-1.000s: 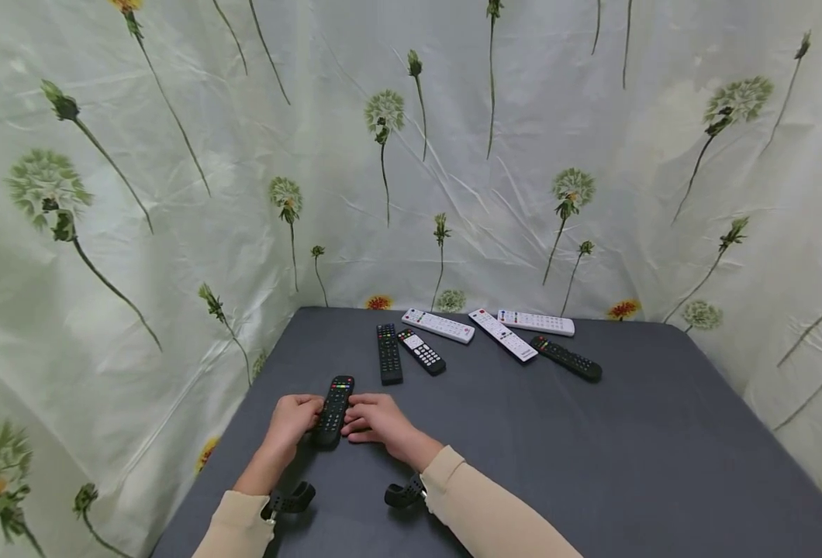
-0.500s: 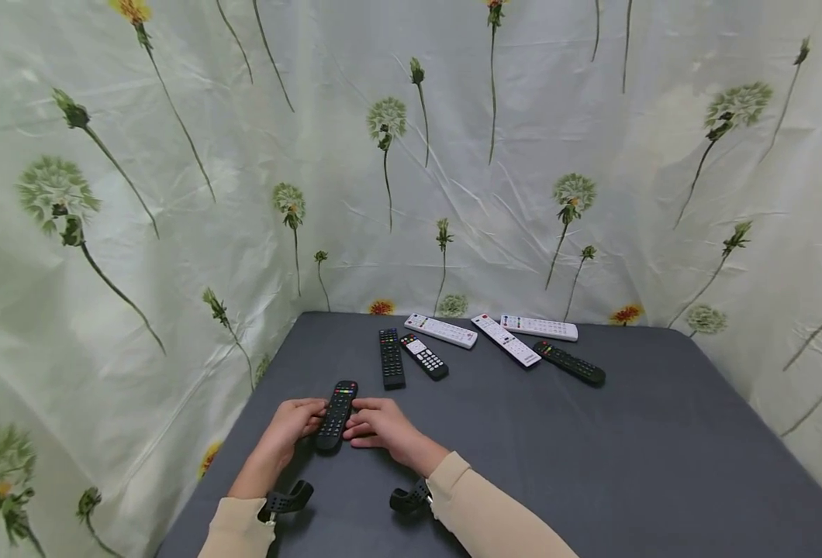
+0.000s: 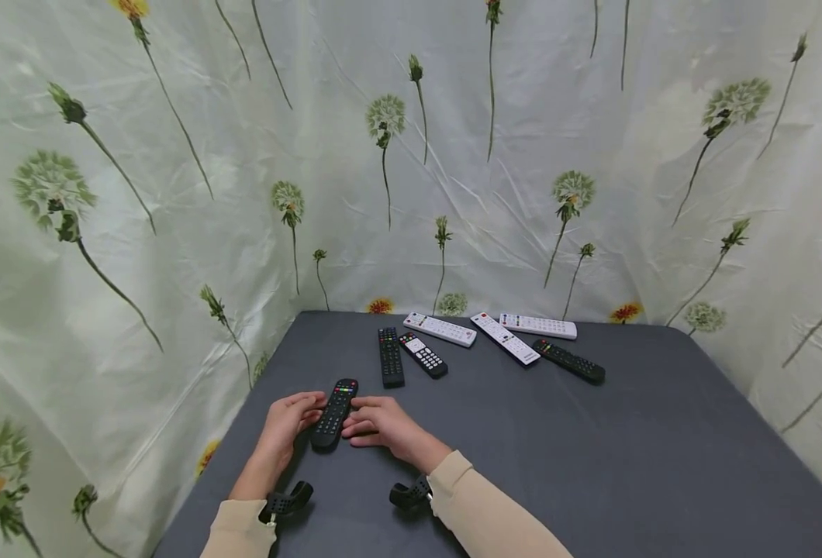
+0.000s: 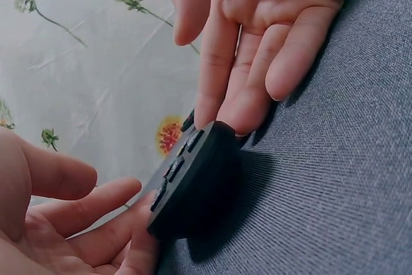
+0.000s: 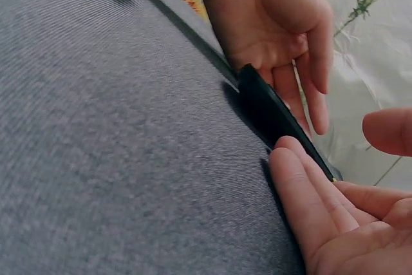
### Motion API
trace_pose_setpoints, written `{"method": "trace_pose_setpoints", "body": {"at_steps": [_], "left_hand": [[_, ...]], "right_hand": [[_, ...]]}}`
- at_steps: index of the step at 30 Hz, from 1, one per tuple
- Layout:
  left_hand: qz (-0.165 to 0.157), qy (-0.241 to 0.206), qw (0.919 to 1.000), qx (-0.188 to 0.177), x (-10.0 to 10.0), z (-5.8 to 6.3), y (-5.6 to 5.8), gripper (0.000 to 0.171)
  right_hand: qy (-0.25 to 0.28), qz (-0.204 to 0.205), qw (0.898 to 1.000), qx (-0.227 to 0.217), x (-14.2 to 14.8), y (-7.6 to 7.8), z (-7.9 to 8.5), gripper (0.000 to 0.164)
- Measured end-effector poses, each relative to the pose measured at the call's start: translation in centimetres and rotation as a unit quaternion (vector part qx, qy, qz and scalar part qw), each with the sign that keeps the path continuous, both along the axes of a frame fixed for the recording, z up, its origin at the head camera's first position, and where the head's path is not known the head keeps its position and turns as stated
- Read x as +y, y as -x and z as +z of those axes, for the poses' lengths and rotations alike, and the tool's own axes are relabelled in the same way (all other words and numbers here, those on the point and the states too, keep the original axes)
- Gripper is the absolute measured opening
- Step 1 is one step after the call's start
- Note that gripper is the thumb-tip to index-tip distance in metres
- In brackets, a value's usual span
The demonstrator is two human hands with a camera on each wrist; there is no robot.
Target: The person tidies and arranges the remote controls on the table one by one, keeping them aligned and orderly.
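Observation:
A black remote control (image 3: 334, 416) with coloured buttons near its top lies at the left of the grey table, slightly slanted. My left hand (image 3: 288, 426) is at its left side and my right hand (image 3: 386, 426) at its right. In the left wrist view the left fingers (image 4: 112, 223) lie along the remote's near edge, and the thumb stands off it. The right wrist view has the right fingers (image 5: 306, 185) extended beside the remote (image 5: 273, 117), thumb raised away. Whether each fingertip touches it is hard to tell.
Behind the remote lie two black remotes, one plain (image 3: 391, 358) and one with white keys (image 3: 423, 355). White remotes (image 3: 440, 329) (image 3: 505, 339) (image 3: 538, 325) and another black remote (image 3: 568, 361) are farther right. A floral curtain (image 3: 411, 155) borders the grey table (image 3: 557, 449).
My left fingers have loosened and drawn slightly left of the black remote. The right hand stays almost where it was. The remotes behind keep their places; the head view shifted slightly.

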State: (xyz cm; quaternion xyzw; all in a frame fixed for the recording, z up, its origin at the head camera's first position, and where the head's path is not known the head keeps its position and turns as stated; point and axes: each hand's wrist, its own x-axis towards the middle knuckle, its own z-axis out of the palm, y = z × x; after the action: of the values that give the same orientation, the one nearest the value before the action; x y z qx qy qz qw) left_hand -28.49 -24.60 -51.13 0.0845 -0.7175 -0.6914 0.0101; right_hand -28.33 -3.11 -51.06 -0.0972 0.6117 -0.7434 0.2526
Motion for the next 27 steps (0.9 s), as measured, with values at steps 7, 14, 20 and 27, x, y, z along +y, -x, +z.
{"method": "trace_pose_setpoints", "body": {"at_steps": [7, 14, 20, 27], "left_hand": [[0.005, 0.004, 0.9999, 0.013, 0.2, -0.1, -0.1, 0.032], [0.013, 0.011, 0.9998, 0.013, 0.1, -0.3, -0.1, 0.030], [0.012, 0.018, 0.9997, 0.012, 0.0, -0.2, 0.0, 0.030], [-0.010, 0.082, 0.9965, -0.003, 0.4, 1.0, -0.1, 0.030]], "right_hand": [[0.002, 0.004, 1.000, 0.001, 0.1, -0.1, 0.1, 0.053], [0.000, 0.002, 1.000, 0.006, -0.1, -0.3, -0.1, 0.053], [-0.008, -0.010, 1.000, 0.018, -0.3, -0.5, 0.4, 0.050], [-0.077, -0.103, 0.988, 0.087, 1.6, 0.3, 2.3, 0.041]]}}
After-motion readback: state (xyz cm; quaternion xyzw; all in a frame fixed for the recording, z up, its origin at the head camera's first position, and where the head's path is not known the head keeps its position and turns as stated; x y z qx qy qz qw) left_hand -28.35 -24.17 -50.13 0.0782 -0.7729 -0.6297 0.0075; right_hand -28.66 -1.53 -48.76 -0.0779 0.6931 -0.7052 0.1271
